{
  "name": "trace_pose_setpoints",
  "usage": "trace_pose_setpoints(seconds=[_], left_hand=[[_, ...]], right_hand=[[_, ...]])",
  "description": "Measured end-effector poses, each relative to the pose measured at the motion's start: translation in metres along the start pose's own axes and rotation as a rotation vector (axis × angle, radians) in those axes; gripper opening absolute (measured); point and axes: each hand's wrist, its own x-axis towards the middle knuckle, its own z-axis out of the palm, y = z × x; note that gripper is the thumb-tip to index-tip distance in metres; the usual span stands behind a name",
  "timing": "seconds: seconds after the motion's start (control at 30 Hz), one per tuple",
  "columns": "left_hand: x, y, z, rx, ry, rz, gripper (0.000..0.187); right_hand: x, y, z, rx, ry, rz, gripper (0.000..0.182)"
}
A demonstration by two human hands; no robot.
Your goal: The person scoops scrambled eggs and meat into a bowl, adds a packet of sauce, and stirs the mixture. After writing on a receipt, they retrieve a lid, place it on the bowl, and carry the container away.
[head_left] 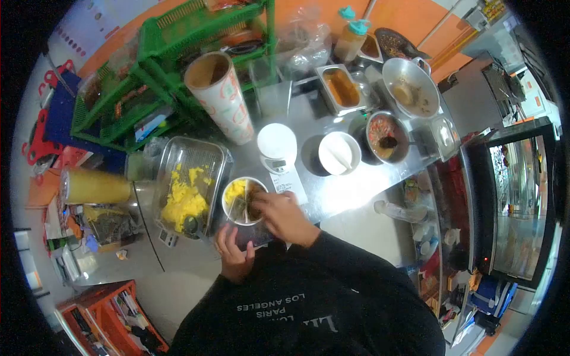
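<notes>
A round white bowl point(226, 209) stands near the front edge of the metal table, with yellow food point(236, 190) on one side, darker food on the other and a thin divider across it. My right hand point(284, 215) reaches over its right side, fingers bunched down at the darker food; I cannot tell what they pinch. My left hand point(234, 249) is at the bowl's near-left side, fingers curled but apart, nothing in them. Left of the bowl, a metal tray point(218, 155) holds more of the yellow food and a dark spoon point(190, 225).
Behind the bowl are a white scale point(278, 143) and a printed slip point(289, 185). A second white bowl point(325, 155), a pot point(380, 151) and a colander-like pan point(424, 95) stand rightward. Green racks point(151, 65) and a tall paper-cup stack point(222, 104) line the back.
</notes>
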Motion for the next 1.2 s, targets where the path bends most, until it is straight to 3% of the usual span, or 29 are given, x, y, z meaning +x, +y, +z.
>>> trace_pose_setpoints(seconds=[0.03,0.1,0.13,0.17,0.3,0.37,0.43,0.5,0.6,0.63,0.7,0.73,0.83,0.97,1.1,1.2], left_hand=[[-0.005,-0.005,0.0,-0.028,0.007,0.031,0.059],[-0.013,-0.016,0.004,-0.187,0.056,0.225,0.052],[-0.017,-0.017,0.006,-0.266,0.084,0.321,0.049],[-0.013,-0.01,0.002,-0.287,-0.016,0.321,0.045],[0.025,0.023,-0.011,-0.354,-0.366,0.4,0.033],[0.03,0.031,-0.003,-0.374,-0.454,0.415,0.03],[0.031,0.04,0.008,-0.39,-0.487,0.374,0.03],[0.041,0.054,0.016,-0.433,-0.571,0.254,0.029],[0.059,0.077,0.038,-0.521,-0.644,0.015,0.03],[0.064,0.085,0.048,-0.556,-0.655,-0.078,0.031],[0.069,0.089,0.07,-0.493,-0.581,-0.053,0.035],[0.071,0.09,0.079,-0.455,-0.544,-0.041,0.037],[0.078,0.098,0.099,-0.258,-0.375,-0.059,0.043],[0.085,0.109,0.108,-0.148,-0.176,-0.105,0.045],[0.082,0.117,0.117,-0.191,-0.093,-0.15,0.044],[0.071,0.116,0.124,-0.189,-0.075,-0.111,0.043]], right_hand=[[-0.019,0.013,0.002,0.025,-0.01,0.121,0.036],[-0.057,0.026,-0.001,-0.046,0.349,0.283,0.035],[-0.077,0.039,-0.003,0.077,0.418,0.418,0.031],[-0.094,0.053,-0.009,0.2,0.486,0.556,0.028],[-0.131,0.094,-0.049,-0.098,0.638,0.671,0.028],[-0.114,0.098,-0.085,-0.146,0.52,0.693,0.029],[-0.089,0.105,-0.101,-0.1,0.58,0.7,0.038],[-0.071,0.127,-0.126,-0.156,0.358,0.628,0.047],[-0.037,0.158,-0.135,-0.518,0.235,0.35,0.071],[-0.024,0.145,-0.141,-0.532,0.079,0.383,0.081],[0.012,0.105,-0.154,-0.552,-0.235,0.426,0.101],[0.012,0.12,-0.145,-0.614,-0.283,0.367,0.119],[0.02,0.144,-0.136,-0.655,-0.487,0.377,0.116],[0.045,0.137,-0.14,-0.621,-0.489,0.32,0.114],[0.098,0.115,-0.122,-0.414,-0.238,0.052,0.114],[0.137,0.092,-0.098,-0.398,-0.31,0.143,0.114]])
